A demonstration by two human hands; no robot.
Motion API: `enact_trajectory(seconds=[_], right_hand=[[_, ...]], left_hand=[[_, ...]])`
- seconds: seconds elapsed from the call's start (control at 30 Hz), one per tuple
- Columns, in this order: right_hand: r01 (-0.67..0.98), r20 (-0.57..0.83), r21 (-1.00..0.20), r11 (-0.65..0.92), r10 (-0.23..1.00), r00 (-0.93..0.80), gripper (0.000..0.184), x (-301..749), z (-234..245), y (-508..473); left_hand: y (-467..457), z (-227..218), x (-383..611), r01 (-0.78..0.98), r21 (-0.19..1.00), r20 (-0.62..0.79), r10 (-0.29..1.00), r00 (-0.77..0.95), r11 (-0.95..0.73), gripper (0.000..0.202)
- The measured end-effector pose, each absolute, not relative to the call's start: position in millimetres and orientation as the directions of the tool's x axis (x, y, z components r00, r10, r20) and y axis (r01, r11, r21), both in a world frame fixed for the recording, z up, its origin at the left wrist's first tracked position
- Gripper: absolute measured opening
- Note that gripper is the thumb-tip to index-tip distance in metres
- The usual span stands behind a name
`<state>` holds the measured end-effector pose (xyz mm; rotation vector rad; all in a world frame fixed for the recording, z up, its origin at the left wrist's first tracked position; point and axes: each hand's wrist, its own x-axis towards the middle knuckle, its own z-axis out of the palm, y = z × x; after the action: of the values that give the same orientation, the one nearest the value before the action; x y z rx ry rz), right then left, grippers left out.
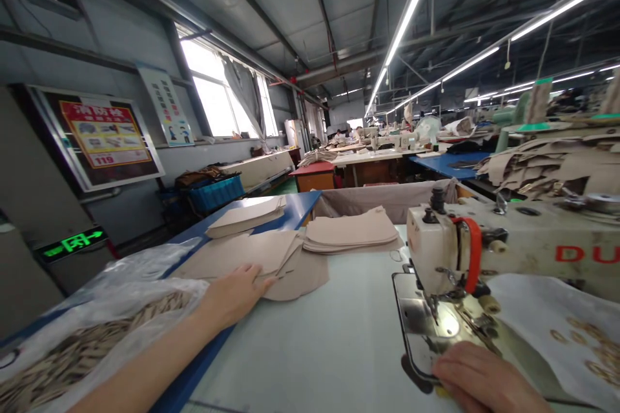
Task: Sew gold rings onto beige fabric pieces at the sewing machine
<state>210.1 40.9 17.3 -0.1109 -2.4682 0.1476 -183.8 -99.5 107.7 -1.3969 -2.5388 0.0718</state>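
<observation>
On the left, my left hand (pixel 239 293) lies over beige fabric panels (pixel 213 257), its thumb apart from the fingers near the panels' edge. More of these panels fan out under and beyond the fingertips. At the front right, my right hand (pixel 484 374) rests at the near edge of the sewing machine's shiny metal plate (pixel 416 319). Its fingers are bent and pressed together; whatever they hold is hidden. Just beyond is the lit needle area of the white sewing machine (pixel 527 239), which carries an orange-red strap (pixel 472 255).
A stack of beige panels (pixel 351 231) lies behind the table's middle, another stack (pixel 247 214) farther left. Clear plastic bags (pixel 194 287) with beige-brown strips (pixel 106 342) lie at the left. Gold-coloured rings (pixel 603 355) sit on white sheeting (pixel 527 310) at the right.
</observation>
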Motion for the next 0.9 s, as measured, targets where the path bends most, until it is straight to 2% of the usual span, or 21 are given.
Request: enact_trajectory(seconds=[0.2,0.4,0.47,0.63,0.73,0.83,0.9], right_hand=[[0.028,0.616,-0.142,0.99,0.11,-0.78,0.018,211,14,40],[0.036,0.611,-0.186,0.982,0.145,-0.778,0.02,210,15,36],[0.05,0.597,-0.206,0.977,0.166,-0.785,0.02,209,16,34],[0.064,0.576,-0.199,0.978,0.169,-0.8,0.024,208,20,32],[0.066,0.583,-0.109,0.992,0.117,-0.804,0.024,211,24,32],[0.061,0.646,0.041,0.997,0.02,-0.763,0.03,212,30,23],[0.092,0.666,0.035,0.995,0.046,-0.745,0.038,208,33,11]], left_hand=[[-86,108,-193,0.81,-0.122,0.207,0.813,-0.545,0.574,0.055],[-84,109,-196,0.846,-0.134,0.146,0.854,-0.499,0.517,0.033],[-84,117,-197,0.827,-0.152,0.175,0.838,-0.517,0.542,0.033],[-98,144,-173,0.758,-0.202,0.342,0.77,-0.539,0.621,0.05],[-117,132,-127,0.831,-0.285,0.333,0.862,-0.381,0.478,0.052],[-135,84,-67,0.92,-0.327,0.254,0.958,-0.137,0.218,0.053],[-139,42,-28,0.899,-0.425,0.32,0.912,0.258,-0.106,0.044]])
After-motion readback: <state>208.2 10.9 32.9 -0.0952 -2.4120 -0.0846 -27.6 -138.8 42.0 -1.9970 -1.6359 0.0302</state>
